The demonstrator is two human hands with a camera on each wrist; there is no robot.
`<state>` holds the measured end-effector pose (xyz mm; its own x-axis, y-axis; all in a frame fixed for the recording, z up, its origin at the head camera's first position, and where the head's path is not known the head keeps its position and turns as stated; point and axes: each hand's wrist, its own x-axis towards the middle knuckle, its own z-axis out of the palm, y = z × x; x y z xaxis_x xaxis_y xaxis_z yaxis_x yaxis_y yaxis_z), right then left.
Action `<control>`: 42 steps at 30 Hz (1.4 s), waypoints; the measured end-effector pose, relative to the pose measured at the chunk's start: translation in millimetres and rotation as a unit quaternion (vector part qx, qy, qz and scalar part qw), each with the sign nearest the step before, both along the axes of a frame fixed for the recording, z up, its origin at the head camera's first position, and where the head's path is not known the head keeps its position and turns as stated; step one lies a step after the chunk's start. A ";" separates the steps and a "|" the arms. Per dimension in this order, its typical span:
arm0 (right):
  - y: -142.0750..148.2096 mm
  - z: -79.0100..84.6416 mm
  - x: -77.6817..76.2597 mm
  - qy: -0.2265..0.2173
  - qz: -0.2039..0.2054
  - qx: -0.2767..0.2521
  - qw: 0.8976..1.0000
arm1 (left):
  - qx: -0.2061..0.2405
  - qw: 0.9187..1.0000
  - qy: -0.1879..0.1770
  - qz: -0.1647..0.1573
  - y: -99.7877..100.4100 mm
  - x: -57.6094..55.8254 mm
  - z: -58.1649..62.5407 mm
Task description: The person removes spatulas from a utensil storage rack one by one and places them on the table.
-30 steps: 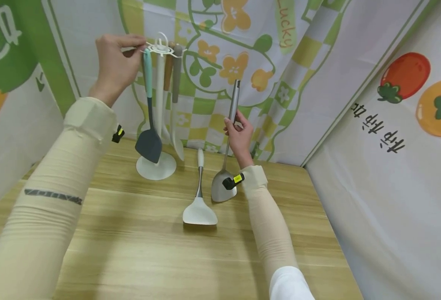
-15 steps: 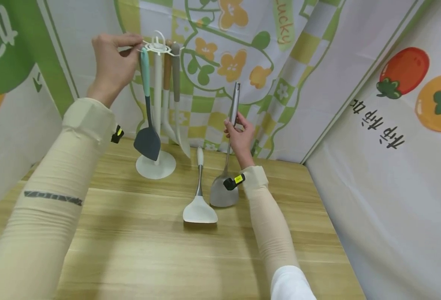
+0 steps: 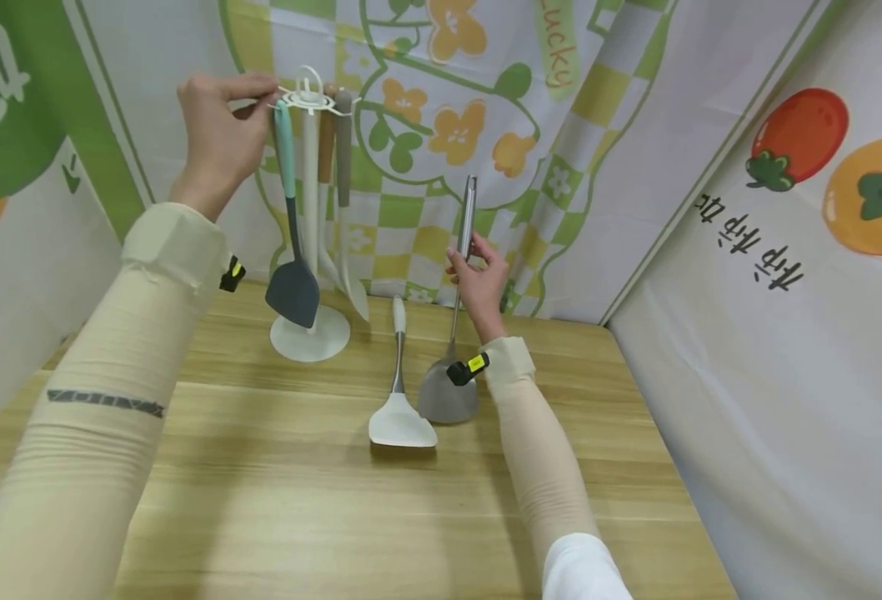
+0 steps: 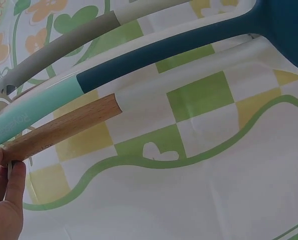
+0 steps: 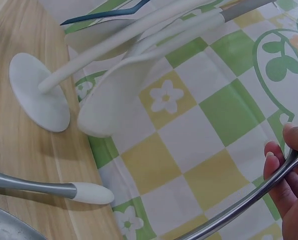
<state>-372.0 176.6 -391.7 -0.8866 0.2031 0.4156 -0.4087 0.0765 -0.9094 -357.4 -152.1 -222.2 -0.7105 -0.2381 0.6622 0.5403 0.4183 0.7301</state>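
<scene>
With fingers and thumb, my left hand pinches an arm at the top of a white utensil rack, right by the hanging handles. A turner with a mint handle and dark blade hangs there, beside utensils with a wooden handle and a grey handle. My right hand holds a stainless steel wok spatula by its handle, nearly upright with the blade down. That blade is low by the table, its edge right at a white-bladed turner lying there. The handle's grip shows in the right wrist view.
The wooden table meets a patterned curtain close behind the utensils. A white fabric wall stands to the right, another printed one to the left. The rack's round base stands near the table's back edge.
My right hand has lowered the steel wok spatula a little, and its blade has come nearer the white turner. My left hand stays at the rack's top. The hanging utensils sway slightly.
</scene>
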 end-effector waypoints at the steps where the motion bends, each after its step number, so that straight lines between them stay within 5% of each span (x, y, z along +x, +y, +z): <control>1: 0.5 -0.6 -0.1 -0.001 0.000 0.002 1.000 | 0.001 1.000 -0.001 -0.001 -0.1 -0.1 -0.4; 13: 0.2 0.0 -3.0 0.006 -0.001 0.002 1.000 | 0.000 1.000 0.007 0.023 -2.7 1.7 -5.0; 42: 19.1 -13.3 -6.3 -0.011 -0.039 -0.010 0.999 | 0.010 1.000 0.011 0.009 4.2 2.8 -1.5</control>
<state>-378.4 195.7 -405.0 -0.8764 0.2810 0.3912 -0.3822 0.0886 -0.9198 -354.6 -147.9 -223.7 -0.6910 -0.2648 0.6726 0.5489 0.4133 0.7266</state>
